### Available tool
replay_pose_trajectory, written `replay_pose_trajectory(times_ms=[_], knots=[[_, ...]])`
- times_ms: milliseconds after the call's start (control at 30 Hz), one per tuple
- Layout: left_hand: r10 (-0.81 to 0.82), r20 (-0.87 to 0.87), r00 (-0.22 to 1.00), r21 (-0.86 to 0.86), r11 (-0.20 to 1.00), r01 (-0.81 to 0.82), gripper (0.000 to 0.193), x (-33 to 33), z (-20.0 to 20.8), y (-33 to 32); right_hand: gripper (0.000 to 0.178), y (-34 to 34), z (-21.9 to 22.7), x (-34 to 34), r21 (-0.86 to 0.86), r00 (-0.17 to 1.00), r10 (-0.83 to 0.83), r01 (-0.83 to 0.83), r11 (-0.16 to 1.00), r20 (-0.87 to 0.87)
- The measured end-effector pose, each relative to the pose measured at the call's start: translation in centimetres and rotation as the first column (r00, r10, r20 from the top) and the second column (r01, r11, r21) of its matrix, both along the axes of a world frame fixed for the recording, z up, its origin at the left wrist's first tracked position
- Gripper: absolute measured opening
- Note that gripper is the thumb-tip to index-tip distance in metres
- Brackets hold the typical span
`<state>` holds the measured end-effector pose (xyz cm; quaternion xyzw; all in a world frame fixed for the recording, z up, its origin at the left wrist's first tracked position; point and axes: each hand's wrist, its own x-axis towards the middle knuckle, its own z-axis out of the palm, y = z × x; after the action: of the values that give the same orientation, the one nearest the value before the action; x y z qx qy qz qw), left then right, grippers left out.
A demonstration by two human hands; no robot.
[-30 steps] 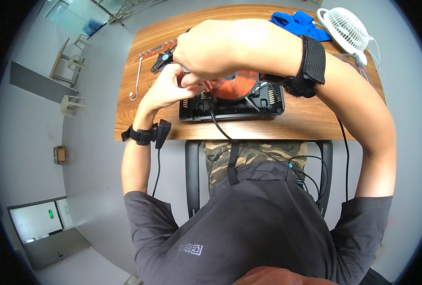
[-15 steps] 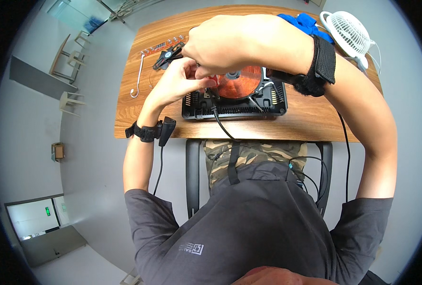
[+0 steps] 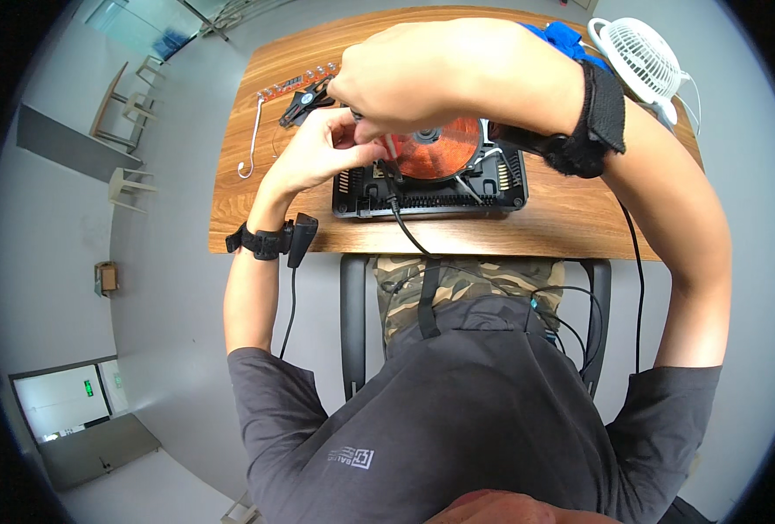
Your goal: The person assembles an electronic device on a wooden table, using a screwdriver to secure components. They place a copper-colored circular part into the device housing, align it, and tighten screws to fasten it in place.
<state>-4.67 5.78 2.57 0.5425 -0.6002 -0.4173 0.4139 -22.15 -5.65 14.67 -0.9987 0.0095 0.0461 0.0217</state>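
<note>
An opened induction cooker base, with a black housing [image 3: 431, 205] and a round copper coil [image 3: 453, 157], lies on the wooden table in front of me. My left hand [image 3: 322, 155] is at its left side, thumb and fingers bent together by a small red piece [image 3: 393, 145] with a pale stripe. Arching over from the right, my right hand [image 3: 396, 83] has its fingers curled down against my left fingertips. It covers the far part of the base and whatever lies in its grip. A black power cord [image 3: 402, 218] runs from the housing over the table's near edge.
Left of the base lie a black part [image 3: 304, 105], a narrow reddish circuit board [image 3: 296, 85] and a white wire [image 3: 255, 140]. At the far right stand a white fan [image 3: 639, 58] and a blue cloth [image 3: 564, 38]. Black straps with devices circle both wrists.
Both hands have shifted very slightly left, and the right wrist has tipped a little. More of the red piece shows beside my left thumb. The base stays in place.
</note>
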Motion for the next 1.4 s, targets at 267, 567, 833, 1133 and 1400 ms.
replay_pose_trajectory(times_ms=[267,567,833,1133,1400], knots=[[0.107,0.061,0.992,-0.015,0.994,-0.106,0.034,-0.4,-0.6,0.2,0.029,0.3,-0.6,0.2,-0.057,0.993,0.018,-0.012,0.998,0.116],[0.051,0.063,0.997,0.001,0.999,-0.051,0.043,-0.4,0.0,-0.2,0.031,0.0,-0.7,0.5,-0.054,0.995,0.062,-0.058,0.997,0.084],[0.051,-0.002,0.999,-0.042,0.998,-0.052,0.04,-0.7,-0.1,-1.5,0.038,-0.7,3.1,-4.2,0.078,0.985,0.112,-0.123,0.989,0.13],[0.117,0.001,0.993,0.007,0.993,-0.117,0.031,-1.1,0.6,-0.1,0.027,-0.6,-1.8,1.7,-0.01,0.998,-0.022,0.022,1.0,0.067],[0.064,0.011,0.998,0.005,0.998,-0.064,0.029,-0.6,1.0,-0.7,0.034,-0.6,0.9,-2.2,0.012,0.988,0.106,-0.108,0.994,0.115]])
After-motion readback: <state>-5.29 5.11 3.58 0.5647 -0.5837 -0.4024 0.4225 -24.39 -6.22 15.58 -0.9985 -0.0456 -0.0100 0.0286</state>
